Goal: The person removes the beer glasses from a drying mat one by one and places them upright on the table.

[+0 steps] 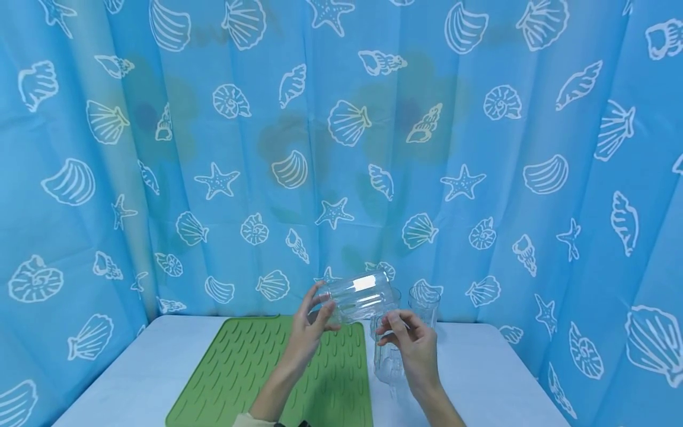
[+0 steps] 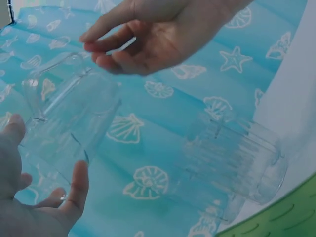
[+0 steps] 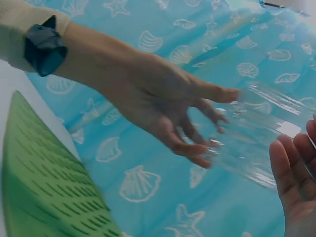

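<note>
A clear mug [image 1: 360, 290] is held up tilted on its side above the far edge of the table. My left hand [image 1: 310, 329] grips it by one end, thumb and fingers spread around the wall. Its looped handle [image 2: 34, 89] shows in the left wrist view. Close by the mug's other end is my right hand [image 1: 418, 350], its fingers loosely bent and fingertips near the handle in the left wrist view. In the right wrist view, the right hand [image 3: 298, 173] overlaps the mug's far end.
A green ridged drying mat [image 1: 213, 379] covers the left and middle of the white table [image 1: 480, 379]. Several clear glasses stand to its right, one at the back [image 1: 425, 305], another partly behind my right hand [image 1: 386, 367]. A blue shell-print curtain [image 1: 341, 178] hangs behind.
</note>
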Motion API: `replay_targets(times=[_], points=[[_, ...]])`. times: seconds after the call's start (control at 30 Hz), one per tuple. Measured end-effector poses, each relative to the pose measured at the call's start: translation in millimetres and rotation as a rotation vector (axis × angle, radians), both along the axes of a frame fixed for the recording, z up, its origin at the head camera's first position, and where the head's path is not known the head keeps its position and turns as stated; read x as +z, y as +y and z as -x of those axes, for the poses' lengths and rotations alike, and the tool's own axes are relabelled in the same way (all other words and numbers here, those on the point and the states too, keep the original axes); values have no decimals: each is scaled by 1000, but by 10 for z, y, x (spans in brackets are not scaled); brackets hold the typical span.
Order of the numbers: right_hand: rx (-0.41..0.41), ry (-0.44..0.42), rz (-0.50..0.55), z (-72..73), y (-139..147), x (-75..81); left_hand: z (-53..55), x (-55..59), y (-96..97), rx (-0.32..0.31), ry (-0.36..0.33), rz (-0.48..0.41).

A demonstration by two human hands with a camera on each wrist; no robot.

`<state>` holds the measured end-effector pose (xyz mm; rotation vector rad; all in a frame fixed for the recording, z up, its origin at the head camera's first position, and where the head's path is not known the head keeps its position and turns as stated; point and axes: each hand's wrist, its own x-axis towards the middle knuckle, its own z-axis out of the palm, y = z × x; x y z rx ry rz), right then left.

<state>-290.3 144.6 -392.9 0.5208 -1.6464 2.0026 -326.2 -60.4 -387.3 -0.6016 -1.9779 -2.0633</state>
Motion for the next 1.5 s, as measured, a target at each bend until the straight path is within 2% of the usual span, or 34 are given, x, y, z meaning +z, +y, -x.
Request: replay_targets(times=[0.2,0.37,0.57,0.67,0.8,0.93,1.07,1.27,1.37,1.5], points=[[-168,19,-90,-36,125,113,-21,19,-38,74,-35,19],[-206,11,-130,-53,162,156,-22,25,-48,111,-47,46],[-160,0,-247,-108,146,184,-37,32,-50,135,-26,94],[-125,65,-336,-161,101,206,-44,37,-47,130,-6,106],[-102,193,-471,-216,29,215,-47,39,-35,133,13,125],[-76,244,-585,-236,-26,191,-57,38,-8,167,42,179],[-20,193,-634,-225,-48,162,-66,31,25,190,78,236],[65,93,-700,-236,-50,158,-64,-2,63,184,122,321],[126,99,-732,-249,-40,163,-66,-5,66,178,133,345],[169,124,-755,-246,-38,163,-71,6,68,172,140,354]])
